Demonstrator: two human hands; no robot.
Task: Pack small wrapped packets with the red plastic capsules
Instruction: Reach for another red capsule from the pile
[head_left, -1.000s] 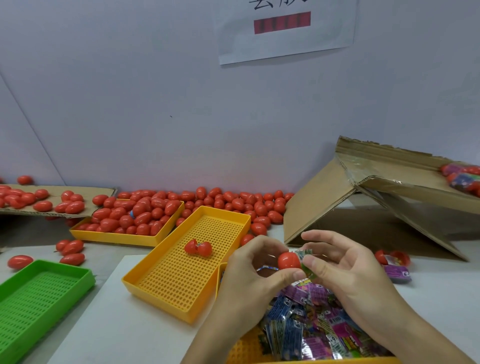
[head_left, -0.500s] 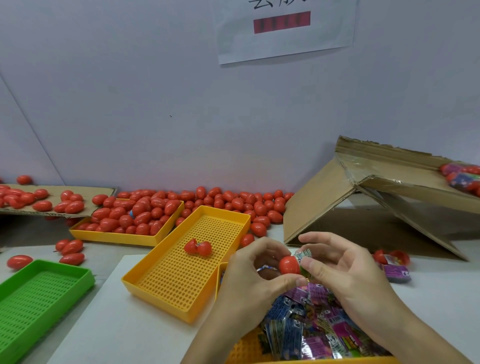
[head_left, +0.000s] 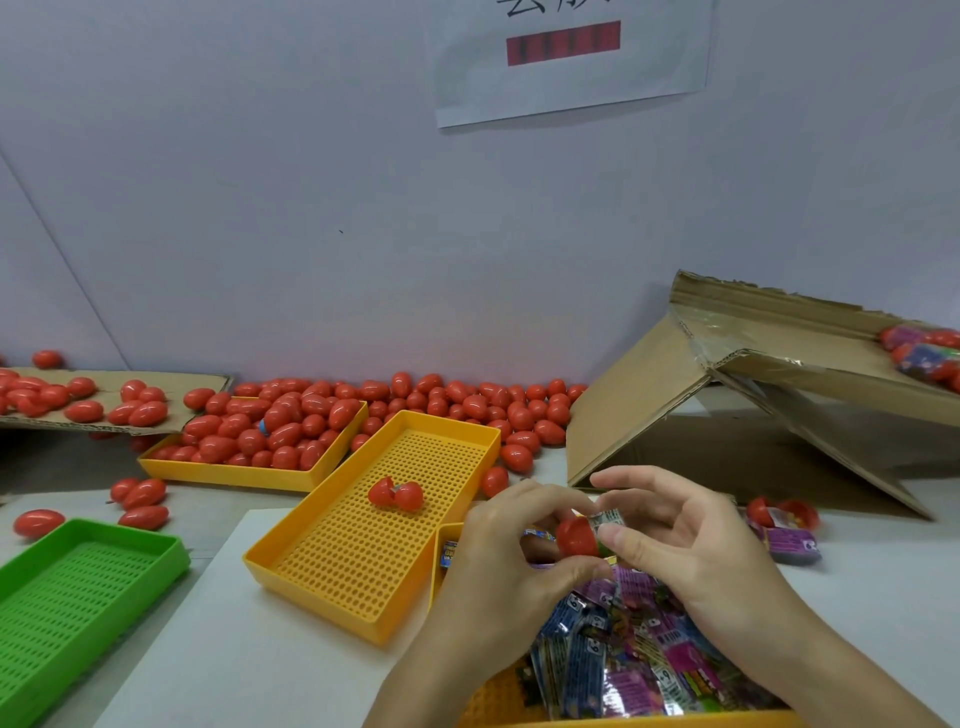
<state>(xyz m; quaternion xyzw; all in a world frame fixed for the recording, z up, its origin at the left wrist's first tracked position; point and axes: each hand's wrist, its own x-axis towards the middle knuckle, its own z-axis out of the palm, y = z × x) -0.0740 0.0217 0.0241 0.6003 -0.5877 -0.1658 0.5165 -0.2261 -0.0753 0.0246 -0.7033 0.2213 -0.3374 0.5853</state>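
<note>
My left hand (head_left: 498, 566) grips a red capsule half (head_left: 574, 536) between thumb and fingers, just above the packet tray. My right hand (head_left: 675, 545) pinches a small wrapped packet (head_left: 605, 519) against the capsule's open side. Below both hands a yellow tray (head_left: 447, 540) holds a heap of several purple and blue wrapped packets (head_left: 623, 660). An opened red capsule (head_left: 396, 493) lies in the empty yellow perforated tray (head_left: 374, 535). Many closed red capsules (head_left: 457, 400) are piled along the wall.
A second yellow tray (head_left: 228, 470) full of capsules sits at the back left, beside a cardboard sheet (head_left: 202, 382) with more. A green tray (head_left: 78, 587) stands at the front left. An overturned cardboard box (head_left: 727, 415) rises on the right, with an open capsule and purple packet (head_left: 789, 535) beside it.
Both hands have shifted slightly lower and closer together; the right hand has pushed the packet further toward the capsule half. Nothing else has moved.
</note>
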